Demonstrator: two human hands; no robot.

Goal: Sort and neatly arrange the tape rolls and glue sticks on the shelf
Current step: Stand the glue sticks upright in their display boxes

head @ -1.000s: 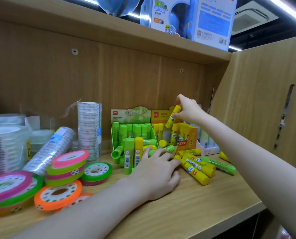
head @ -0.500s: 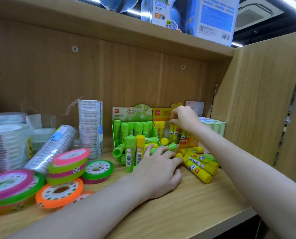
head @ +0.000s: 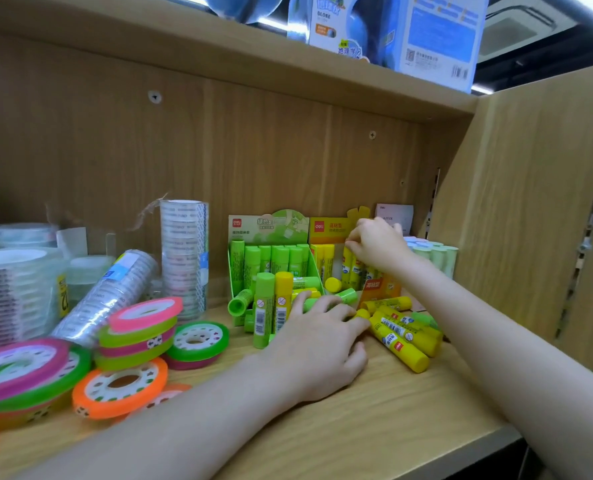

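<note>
Shelf (head: pixel 374 431): a wooden shelf with a back panel; everything below is placed relative to the green display box near its middle.
Tape rolls: left of the green display box, clear rolls stand in a tall stack (head: pixel 183 258), another sleeve of them (head: pixel 108 296) leans; coloured flat rolls (head: pixel 139 329) lie piled nearer the front edge.
Green display box (head: pixel 271 261): upright against the back panel, holding green glue sticks on end.
Yellow display box (head: pixel 333 251): touching the green display box on its right, part filled with yellow glue sticks.
Loose yellow sticks (head: pixel 400 336): lying in a heap on the shelf, in front and to the right of the green display box.
Mixed pair (head: pixel 272 304): one green and one yellow stick standing just in front of the green display box.
Right hand (head: pixel 378 245): at the yellow display box, fingers curled down among the sticks; whether its grip holds one I cannot tell.
Left hand (head: pixel 317 341): in front of the green display box, fingers spread and relaxed over fallen sticks, gripping nothing.
Step in hand: likely seating a yellow stick upright in its box.
Next move: probably picking another loose yellow stick and turning it upright before lowering it in.
</note>
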